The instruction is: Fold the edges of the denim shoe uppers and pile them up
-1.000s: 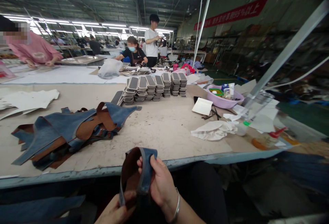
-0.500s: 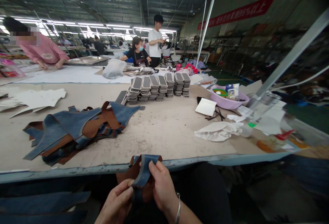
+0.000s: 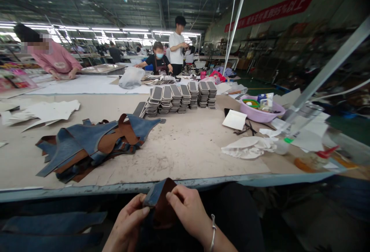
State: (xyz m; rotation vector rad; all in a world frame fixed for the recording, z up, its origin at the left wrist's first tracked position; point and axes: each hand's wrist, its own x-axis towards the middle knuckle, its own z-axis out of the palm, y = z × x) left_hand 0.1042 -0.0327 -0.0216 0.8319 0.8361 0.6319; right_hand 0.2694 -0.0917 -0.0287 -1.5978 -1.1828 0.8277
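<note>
Just below the table's front edge I hold a leather piece, blue on one face and brown on the other. My left hand pinches its blue left end between thumb and fingers. On the other side, the thumb and bent fingers of my right hand close at the brown face; a bracelet is on that wrist. The piece's lower part is lost in shadow. On the table, to the left, lies a heap of similar blue and brown leather pieces.
Stacks of grey, pale-edged pads stand mid-table. At right are a purple basin, crumpled white paper and a red-tipped bottle. White sheets lie at left, blue strips below. A metal post rises at right. Several people work beyond.
The leather piece has turned, so more of its brown face shows. My right hand has shifted its fingers from the top blue fold to the brown side. The view has swung slightly left.
</note>
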